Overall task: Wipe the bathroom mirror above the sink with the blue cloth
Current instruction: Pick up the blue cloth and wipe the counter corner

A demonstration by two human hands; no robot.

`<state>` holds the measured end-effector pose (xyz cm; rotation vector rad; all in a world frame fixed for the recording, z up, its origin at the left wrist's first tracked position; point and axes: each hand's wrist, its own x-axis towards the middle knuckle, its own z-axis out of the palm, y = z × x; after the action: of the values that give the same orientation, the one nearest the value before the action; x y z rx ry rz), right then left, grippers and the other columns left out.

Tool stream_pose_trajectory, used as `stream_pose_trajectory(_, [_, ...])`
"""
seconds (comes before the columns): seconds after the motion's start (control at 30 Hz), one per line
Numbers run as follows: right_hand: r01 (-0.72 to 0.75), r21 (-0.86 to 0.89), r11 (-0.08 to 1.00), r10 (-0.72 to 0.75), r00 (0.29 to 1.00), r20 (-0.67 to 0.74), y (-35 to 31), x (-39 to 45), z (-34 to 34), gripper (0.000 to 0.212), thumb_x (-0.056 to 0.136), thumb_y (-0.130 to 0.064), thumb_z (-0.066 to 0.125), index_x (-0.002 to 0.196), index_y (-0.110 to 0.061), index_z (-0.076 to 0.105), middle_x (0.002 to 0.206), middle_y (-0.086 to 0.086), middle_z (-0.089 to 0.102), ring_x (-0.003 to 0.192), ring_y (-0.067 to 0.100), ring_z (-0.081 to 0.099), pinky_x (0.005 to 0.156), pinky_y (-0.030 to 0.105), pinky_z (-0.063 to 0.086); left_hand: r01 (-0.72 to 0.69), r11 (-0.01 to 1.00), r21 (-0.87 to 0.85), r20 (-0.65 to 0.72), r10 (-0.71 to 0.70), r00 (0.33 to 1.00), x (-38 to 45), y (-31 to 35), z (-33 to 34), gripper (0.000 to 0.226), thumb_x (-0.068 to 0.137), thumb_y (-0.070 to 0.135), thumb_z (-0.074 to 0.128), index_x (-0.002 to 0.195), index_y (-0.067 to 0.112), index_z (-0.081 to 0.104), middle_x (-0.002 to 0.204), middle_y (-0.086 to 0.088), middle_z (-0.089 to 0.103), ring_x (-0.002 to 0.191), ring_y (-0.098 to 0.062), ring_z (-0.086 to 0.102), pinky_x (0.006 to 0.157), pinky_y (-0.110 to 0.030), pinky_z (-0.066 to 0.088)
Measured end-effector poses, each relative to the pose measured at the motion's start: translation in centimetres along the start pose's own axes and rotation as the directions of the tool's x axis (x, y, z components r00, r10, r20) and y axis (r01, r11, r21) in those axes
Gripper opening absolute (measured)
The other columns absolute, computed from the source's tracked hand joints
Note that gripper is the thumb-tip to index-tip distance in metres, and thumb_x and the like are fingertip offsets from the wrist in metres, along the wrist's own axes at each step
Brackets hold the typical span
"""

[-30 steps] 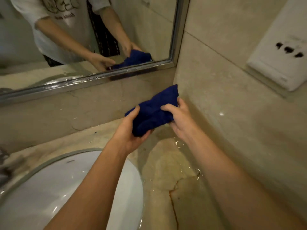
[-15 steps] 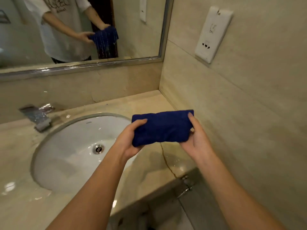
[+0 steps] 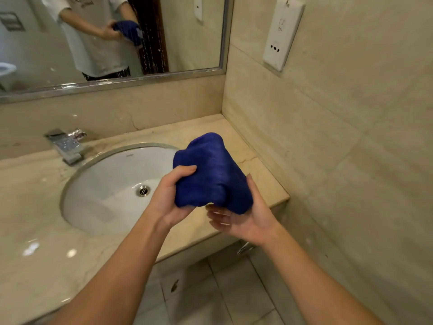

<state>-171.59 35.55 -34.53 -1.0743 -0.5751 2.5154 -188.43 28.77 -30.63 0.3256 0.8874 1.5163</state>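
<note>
Together our hands bunch the blue cloth [image 3: 212,171] in the air over the front edge of the counter [image 3: 35,231], just beside the sink [image 3: 100,184] on its right side. Our left hand [image 3: 168,198] grips the near-left end of the bundle, thumb curled over the top and pressing into the fabric. Our right hand [image 3: 243,219] cups it from below, palm up, fingers [image 3: 219,216] loosely bent under the fold and touching its underside; we judge this a holding grasp, though the thumb side is partly hidden by the cloth.

We judge the cloth soft, light and limp: it sags and creases where we squeeze, and will flop open if held by one corner. It is best taken as a folded pad flat under the fingers, so one broad face meets the glass.

Beyond our hands lies the basin with its drain [image 3: 143,191], and past it to the left the tap [image 3: 66,144]. Farther up, well apart from the cloth, hangs the mirror [image 3: 192,43], its glass speckled with spots and not yet touched by the cloth. A wall socket plate [image 3: 282,34] sits above our right hand.
</note>
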Motion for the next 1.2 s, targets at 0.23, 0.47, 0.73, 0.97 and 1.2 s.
stream_pose_trajectory(0.23, [0.317, 0.045, 0.947, -0.316, 0.948, -0.037, -3.0, 1.3, -3.9, 0.055, 0.079, -0.011, 0.068, 0.132, -0.014, 0.055, 0.128, 0.011, 0.064, 0.116, 0.028, 0.062, 0.086, 0.041, 0.055, 0.061, 0.968, 0.245, -0.17, -0.019, 0.985, 1.3, -2.3, -0.6, 0.028, 0.087, 0.014, 0.058, 0.115, 0.01, 0.063, 0.104, -0.008, 0.074, 0.089, -0.02, 0.07, 0.076, -0.032, 0.052])
stream_pose_trajectory(0.47, [0.151, -0.061, 0.987, -0.154, 0.987, -0.054, -5.0, 0.8, -7.0, 0.038, 0.085, -0.027, 0.067, 0.119, -0.011, 0.065, 0.116, 0.008, 0.071, 0.106, 0.023, 0.068, 0.091, 0.04, 0.053, -0.01, 0.883, 0.468, -0.162, 0.097, 0.982, 2.9, -4.8, -0.8, 0.033, 0.09, 0.003, 0.058, 0.12, 0.016, 0.062, 0.11, -0.003, 0.073, 0.098, -0.019, 0.069, 0.077, -0.031, 0.053])
stream_pose_trajectory(0.73, [-0.047, 0.065, 0.997, 0.053, 0.994, -0.099, -3.2, 3.0, -6.9, 0.041, 0.09, -0.036, 0.065, 0.123, -0.011, 0.064, 0.113, 0.011, 0.072, 0.1, 0.025, 0.07, 0.078, 0.034, 0.057, -0.05, 0.98, 0.194, -0.17, 0.084, 0.982, 4.9, -6.6, -0.6, 0.029, 0.085, 0.003, 0.053, 0.112, 0.012, 0.059, 0.091, 0.0, 0.073, 0.078, -0.014, 0.07, 0.059, -0.024, 0.054])
stream_pose_trajectory(0.97, [0.234, -0.331, 0.914, -0.294, 0.945, -0.143, -5.2, 6.5, -7.1, 0.027, 0.089, -0.021, 0.068, 0.115, -0.016, 0.064, 0.111, 0.006, 0.072, 0.098, 0.02, 0.069, 0.076, 0.032, 0.056, 0.055, 0.926, 0.373, -0.266, 0.049, 0.963, 8.7, -6.8, -2.9, 0.032, 0.088, 0.005, 0.053, 0.118, 0.013, 0.059, 0.099, -0.003, 0.073, 0.085, -0.02, 0.07, 0.064, -0.029, 0.054])
stream_pose_trajectory(1.2, [0.036, -0.895, 0.445, -0.685, 0.658, -0.314, -3.8, 13.2, -9.8, 0.025, 0.097, -0.024, 0.053, 0.119, -0.012, 0.051, 0.113, 0.007, 0.061, 0.106, 0.029, 0.06, 0.087, 0.039, 0.048, 0.265, 0.644, 0.718, -0.438, 0.123, 0.89, 14.1, -10.1, -3.8, 0.031, 0.086, 0.017, 0.069, 0.114, 0.022, 0.059, 0.109, 0.002, 0.068, 0.098, -0.016, 0.065, 0.082, -0.031, 0.053])
